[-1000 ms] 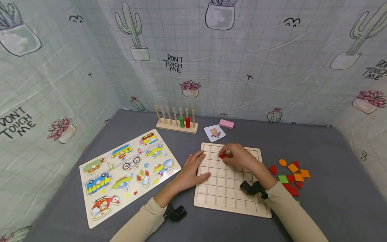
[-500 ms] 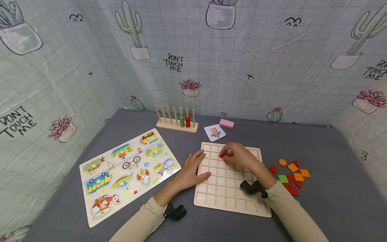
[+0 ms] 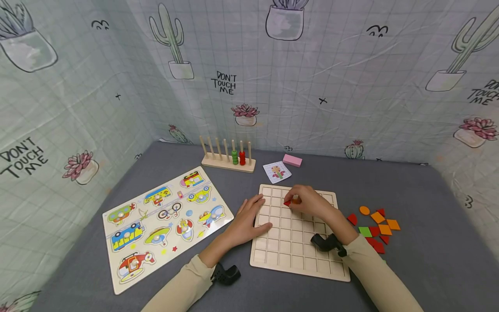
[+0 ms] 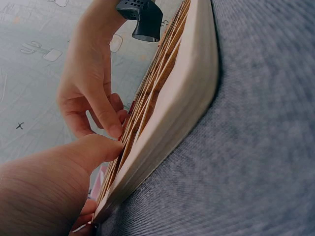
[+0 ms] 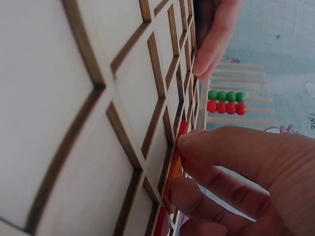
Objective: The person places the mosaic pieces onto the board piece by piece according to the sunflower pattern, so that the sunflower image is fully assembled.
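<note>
A pale wooden grid board (image 3: 282,242) lies on the grey table. My right hand (image 3: 308,201) is over its upper part, thumb and fingers pinching a small red tile (image 3: 287,203) low at the grid. In the right wrist view, that red tile (image 5: 183,129) is at the thumb tip. An orange tile (image 5: 174,176) sits just beside it, partly behind the fingers, and another red tile (image 5: 161,221) shows lower down. My left hand (image 3: 244,220) rests on the board's left edge, fingers extended along it. Its thumb (image 4: 101,149) lies over the rim in the left wrist view.
Loose orange, red and green tiles (image 3: 383,229) lie right of the board. A pattern card (image 3: 277,172) and a pink block (image 3: 292,160) are behind it. A peg rack (image 3: 228,162) with green and red beads stands back left, and a vehicle puzzle board (image 3: 167,225) lies left.
My right fingertips and the red tile have shifted very slightly to the right. The left hand stays in place on the board's edge.
</note>
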`<state>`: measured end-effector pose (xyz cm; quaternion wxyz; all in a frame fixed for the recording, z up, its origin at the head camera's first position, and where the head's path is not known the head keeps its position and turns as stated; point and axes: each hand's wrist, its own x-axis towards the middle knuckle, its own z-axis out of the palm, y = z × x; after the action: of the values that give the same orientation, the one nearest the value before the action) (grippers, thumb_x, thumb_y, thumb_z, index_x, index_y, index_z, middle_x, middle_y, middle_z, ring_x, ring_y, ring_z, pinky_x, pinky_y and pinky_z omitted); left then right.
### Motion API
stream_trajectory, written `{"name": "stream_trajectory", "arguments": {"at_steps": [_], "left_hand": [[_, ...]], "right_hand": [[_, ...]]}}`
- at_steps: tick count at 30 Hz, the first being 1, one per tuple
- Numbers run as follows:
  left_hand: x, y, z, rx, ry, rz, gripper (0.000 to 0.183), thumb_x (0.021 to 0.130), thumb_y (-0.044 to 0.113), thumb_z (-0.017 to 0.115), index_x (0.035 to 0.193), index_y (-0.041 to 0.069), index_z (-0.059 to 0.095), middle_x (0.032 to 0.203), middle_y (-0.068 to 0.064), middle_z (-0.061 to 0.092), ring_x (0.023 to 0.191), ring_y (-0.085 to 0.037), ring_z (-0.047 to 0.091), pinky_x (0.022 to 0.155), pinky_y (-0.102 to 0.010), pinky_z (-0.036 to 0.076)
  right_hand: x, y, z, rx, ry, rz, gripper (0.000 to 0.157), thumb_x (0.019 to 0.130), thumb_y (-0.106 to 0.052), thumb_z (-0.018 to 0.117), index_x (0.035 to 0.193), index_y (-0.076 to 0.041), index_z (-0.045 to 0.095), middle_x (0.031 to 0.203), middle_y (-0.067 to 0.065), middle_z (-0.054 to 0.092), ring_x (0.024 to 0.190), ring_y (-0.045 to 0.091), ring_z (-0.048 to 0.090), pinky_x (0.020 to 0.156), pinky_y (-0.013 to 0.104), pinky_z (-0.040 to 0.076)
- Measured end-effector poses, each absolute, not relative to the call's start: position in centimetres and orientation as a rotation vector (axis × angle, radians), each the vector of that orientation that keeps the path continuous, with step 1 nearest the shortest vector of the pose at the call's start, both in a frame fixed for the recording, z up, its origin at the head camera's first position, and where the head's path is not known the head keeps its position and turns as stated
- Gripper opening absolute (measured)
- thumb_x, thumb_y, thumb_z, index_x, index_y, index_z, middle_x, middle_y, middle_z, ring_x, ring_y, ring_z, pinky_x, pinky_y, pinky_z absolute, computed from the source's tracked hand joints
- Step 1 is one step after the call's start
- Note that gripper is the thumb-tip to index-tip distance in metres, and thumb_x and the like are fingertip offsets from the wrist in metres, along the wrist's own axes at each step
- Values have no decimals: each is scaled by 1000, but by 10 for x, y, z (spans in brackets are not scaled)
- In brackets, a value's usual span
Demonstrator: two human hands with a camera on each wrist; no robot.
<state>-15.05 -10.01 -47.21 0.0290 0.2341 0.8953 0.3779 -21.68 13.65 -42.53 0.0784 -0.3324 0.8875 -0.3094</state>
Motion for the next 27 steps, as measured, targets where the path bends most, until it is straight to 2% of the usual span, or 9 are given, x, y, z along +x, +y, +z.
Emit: {"name": "stream_trajectory", "arguments": {"at_steps": [9,16,27], "left_hand": [[-151,-100,-473,741,2765,1178,73,91,34,66,148,-1,36,156,-16,29,146,-29,23,121,-50,8],[-150,-101,-471,736,2758,1179,74,91,34,66,148,-2,36,157,-17,28,146,-30,22,121,-50,7],[-150,-100,-472,750,2751,1185,74,91,34,65,148,-2,35,157,-17,27,147,-30,21,121,-51,6]], "right_hand": [[-212,148,-418,-904,2626,-1054,11,86,-1,70,96,1,72,92,11,65,63,13,53,56,25,45],[-205,165,-413,-885,2675,-1046,11,87,-1,70,98,1,71,91,9,65,67,14,54,56,25,46],[-195,203,-415,-806,2711,-1123,14,88,0,68,102,3,70,96,15,65,68,16,57,54,23,47]]}}
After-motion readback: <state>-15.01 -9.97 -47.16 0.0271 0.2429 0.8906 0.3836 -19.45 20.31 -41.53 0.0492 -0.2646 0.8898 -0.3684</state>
